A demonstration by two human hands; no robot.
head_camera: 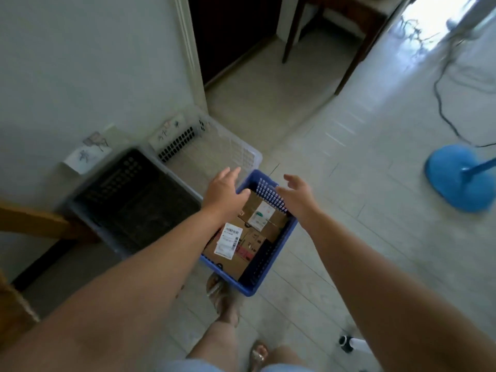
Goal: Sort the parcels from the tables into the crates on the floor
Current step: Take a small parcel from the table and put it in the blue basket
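Note:
A blue crate [271, 267] stands on the floor in front of me and holds several brown cardboard parcels [249, 237] with white labels. To its left sits a dark grey crate [88, 210], and behind it a white crate [252, 154] by the wall. My left hand [222, 191] hovers over the blue crate's far left corner with its fingers spread and holds nothing. My right hand [298, 194] hangs over the crate's far right rim, fingers relaxed and empty.
A blue fan base [456, 178] with a black cable [442, 108] stands on the tiles at right. A wooden table edge [32, 221] is at left, dark chair legs [290, 36] by the doorway. My feet [220, 294] stand just before the blue crate.

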